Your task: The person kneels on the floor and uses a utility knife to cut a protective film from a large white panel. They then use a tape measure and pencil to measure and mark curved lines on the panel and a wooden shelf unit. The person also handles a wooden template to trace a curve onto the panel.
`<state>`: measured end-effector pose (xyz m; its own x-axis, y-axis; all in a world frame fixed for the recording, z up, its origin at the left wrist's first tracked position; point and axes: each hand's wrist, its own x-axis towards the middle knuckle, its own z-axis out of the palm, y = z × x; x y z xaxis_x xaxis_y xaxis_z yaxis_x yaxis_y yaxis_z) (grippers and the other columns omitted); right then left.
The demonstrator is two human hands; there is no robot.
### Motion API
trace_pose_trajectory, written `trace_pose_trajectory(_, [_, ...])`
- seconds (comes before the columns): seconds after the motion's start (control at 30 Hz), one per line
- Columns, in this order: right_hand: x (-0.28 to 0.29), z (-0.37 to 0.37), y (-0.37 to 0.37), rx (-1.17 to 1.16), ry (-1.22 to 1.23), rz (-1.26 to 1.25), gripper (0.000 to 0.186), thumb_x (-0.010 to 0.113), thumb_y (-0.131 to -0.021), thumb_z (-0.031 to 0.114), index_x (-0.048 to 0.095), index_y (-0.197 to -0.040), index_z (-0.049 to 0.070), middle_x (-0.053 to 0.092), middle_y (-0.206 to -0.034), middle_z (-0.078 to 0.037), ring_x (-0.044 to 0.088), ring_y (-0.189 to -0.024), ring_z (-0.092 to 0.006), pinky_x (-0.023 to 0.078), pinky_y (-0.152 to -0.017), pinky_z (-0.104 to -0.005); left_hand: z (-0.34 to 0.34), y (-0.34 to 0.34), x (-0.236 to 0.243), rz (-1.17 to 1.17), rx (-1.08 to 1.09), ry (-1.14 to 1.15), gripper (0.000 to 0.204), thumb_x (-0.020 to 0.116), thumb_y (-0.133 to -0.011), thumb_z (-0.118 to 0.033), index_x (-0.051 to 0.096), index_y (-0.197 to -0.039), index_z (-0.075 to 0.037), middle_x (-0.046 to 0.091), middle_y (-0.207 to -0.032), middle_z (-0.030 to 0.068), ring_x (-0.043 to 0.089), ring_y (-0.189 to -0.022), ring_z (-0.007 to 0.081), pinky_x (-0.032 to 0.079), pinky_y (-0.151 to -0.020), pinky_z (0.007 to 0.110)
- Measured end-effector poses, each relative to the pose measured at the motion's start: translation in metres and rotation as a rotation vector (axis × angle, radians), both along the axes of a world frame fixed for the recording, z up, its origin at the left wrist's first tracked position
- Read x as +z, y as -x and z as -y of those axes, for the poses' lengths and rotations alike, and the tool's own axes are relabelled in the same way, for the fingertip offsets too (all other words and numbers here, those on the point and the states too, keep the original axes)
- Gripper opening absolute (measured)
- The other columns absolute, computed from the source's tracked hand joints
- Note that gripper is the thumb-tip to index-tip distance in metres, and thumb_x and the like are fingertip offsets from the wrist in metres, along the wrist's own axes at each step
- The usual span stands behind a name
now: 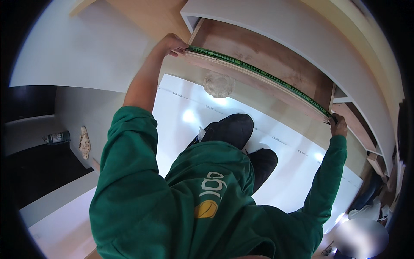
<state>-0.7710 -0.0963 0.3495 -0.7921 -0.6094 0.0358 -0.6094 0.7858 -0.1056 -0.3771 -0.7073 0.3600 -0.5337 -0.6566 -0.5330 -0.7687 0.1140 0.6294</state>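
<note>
A green tape measure [258,71] is stretched along the front edge of a pulled-out wooden drawer [263,49]. At the drawer's left front corner, the fingers of my left hand [172,44] are closed on one end of the tape. Far to the right, my right hand [339,126] grips the tape at the opposite front corner; its fingers are partly hidden, and I cannot make out the tape's case. Between my hands the blade lies nearly straight, marked face up.
White cabinetry [276,26] frames the drawer, with another open compartment [355,123] to its right. Below me a white sheet [181,112] covers the floor, near a fluffy cream ball-like thing [218,84]. Left are a spotted clog [84,142] and a bottle [57,137].
</note>
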Motion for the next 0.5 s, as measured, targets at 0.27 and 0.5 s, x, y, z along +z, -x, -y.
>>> trace_pose_trajectory(0.27, [0.001,0.004,0.007,0.000,-0.084,0.049,0.027,0.071,-0.081,0.023,0.068,-0.104,0.009,0.065,-0.100,-0.019,0.065,-0.093,-0.0343,0.051,-0.084,-0.0421,0.007,-0.011,-0.013,-0.129,-0.018,-0.028,0.028,0.077,-0.075,-0.023,0.072,-0.093,-0.003,0.071,-0.087,0.0102,0.069,-0.082,0.0228,0.054,-0.069,0.038])
trace_pose_trajectory(0.5, [-0.005,0.000,0.015,-0.030,-0.085,0.091,0.027,0.071,-0.081,0.022,0.068,-0.104,0.009,0.065,-0.099,-0.020,0.065,-0.093,-0.0344,0.051,-0.084,-0.0422,0.009,-0.015,-0.023,-0.206,-0.009,-0.006,0.029,0.078,-0.074,-0.024,0.072,-0.091,-0.002,0.071,-0.086,0.0123,0.069,-0.081,0.0229,0.056,-0.067,0.039])
